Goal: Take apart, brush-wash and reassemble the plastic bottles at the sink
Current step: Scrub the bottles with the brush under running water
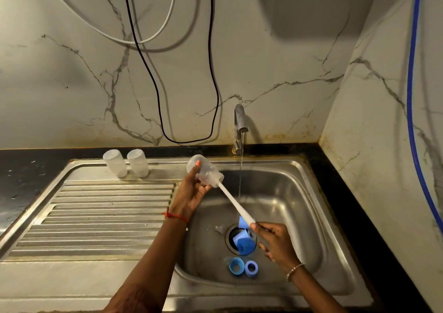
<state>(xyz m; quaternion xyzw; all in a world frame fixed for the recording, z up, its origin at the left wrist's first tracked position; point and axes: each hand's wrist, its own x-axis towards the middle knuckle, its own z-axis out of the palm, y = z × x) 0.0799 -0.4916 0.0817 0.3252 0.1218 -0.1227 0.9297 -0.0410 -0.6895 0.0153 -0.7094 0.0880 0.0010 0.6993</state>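
Note:
My left hand (191,193) grips a clear plastic bottle (205,171) above the left rim of the sink basin (294,207), its mouth pointing down to the right. A white bottle brush (236,206) runs into that mouth; my right hand (275,242) holds the handle's lower end over the drain. Two more clear bottles (114,163) (137,163) stand upside down at the back of the drainboard (96,212). Blue caps (243,239) lie in the drain, and two blue rings (236,266) (251,268) lie on the basin floor nearer me.
The tap (240,123) at the back runs a thin stream of water into the basin. Black and white cables (187,140) hang down the marble wall behind. A blue hose (411,111) runs down the right wall. Black countertop (21,176) surrounds the sink.

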